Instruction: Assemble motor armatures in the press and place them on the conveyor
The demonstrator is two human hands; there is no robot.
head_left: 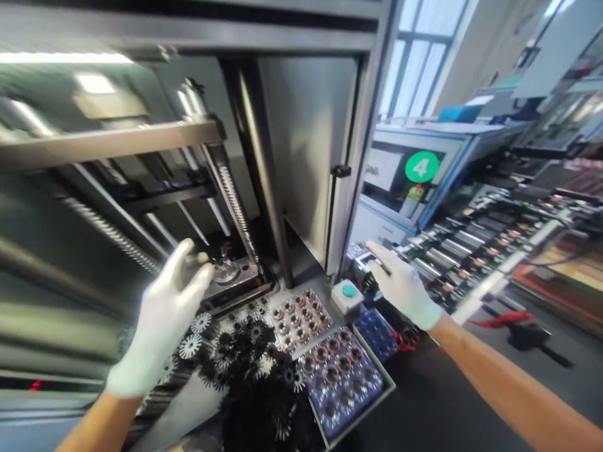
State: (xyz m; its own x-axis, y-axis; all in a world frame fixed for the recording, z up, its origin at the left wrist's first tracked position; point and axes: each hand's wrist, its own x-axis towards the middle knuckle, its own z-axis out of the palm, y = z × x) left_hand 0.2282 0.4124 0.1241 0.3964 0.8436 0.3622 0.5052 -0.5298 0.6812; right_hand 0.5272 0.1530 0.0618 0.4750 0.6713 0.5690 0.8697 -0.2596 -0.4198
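My left hand (164, 311), in a white glove, is beside the press fixture (228, 273), its thumb and fingers curved and apart. I make out nothing held between them. A small clear round part sits on the fixture under the press rods. My right hand (400, 285), also gloved, is beyond the green-button box (347, 296), with its fingers bent around a thin dark piece (380, 265) too blurred to name. Toothed metal laminations (191, 345) and black toothed discs (257, 329) lie in a heap below my left hand.
A metal plate (285, 323) with copper-coloured ring parts lies right of the heap. Nearer is a blue tray (346, 383), partly filled with similar rings. Another blue tray (377, 333) is behind. Press columns (264, 157) stand ahead; a roller conveyor (461, 245) runs along the right.
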